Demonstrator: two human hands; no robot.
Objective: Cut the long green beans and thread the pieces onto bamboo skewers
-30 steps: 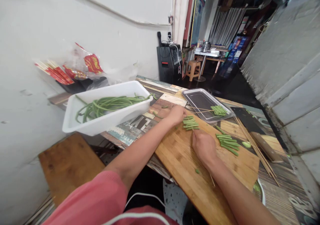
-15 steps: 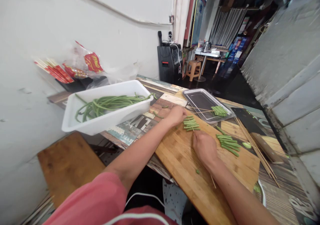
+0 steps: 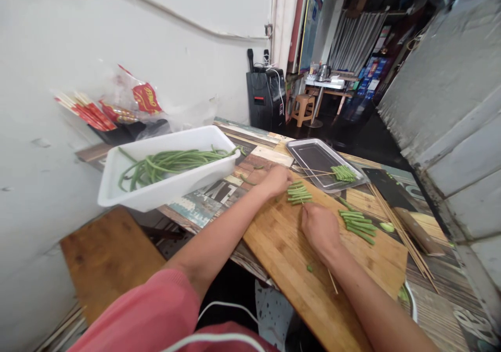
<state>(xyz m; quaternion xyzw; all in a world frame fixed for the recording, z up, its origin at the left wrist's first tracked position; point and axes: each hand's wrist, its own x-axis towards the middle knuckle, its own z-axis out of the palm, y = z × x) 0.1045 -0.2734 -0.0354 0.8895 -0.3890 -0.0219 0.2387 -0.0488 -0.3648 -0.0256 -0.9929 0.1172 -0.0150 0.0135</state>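
Near the cutting board's far end lies the row of bean pieces; I judge it light, firm, perhaps rolling easily. My right hand pinches the thin skewer, best held close to the beans, since it may bend. My left hand is beside the row; its grip I cannot tell. Left of the board stands the white tub.

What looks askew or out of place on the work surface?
The rectangular light-brown wooden chopping board lies askew, its near side jutting past the edge of the multicoloured plank-patterned table. A small green scrap lies loose on the board, apart from the cut green bean pieces.
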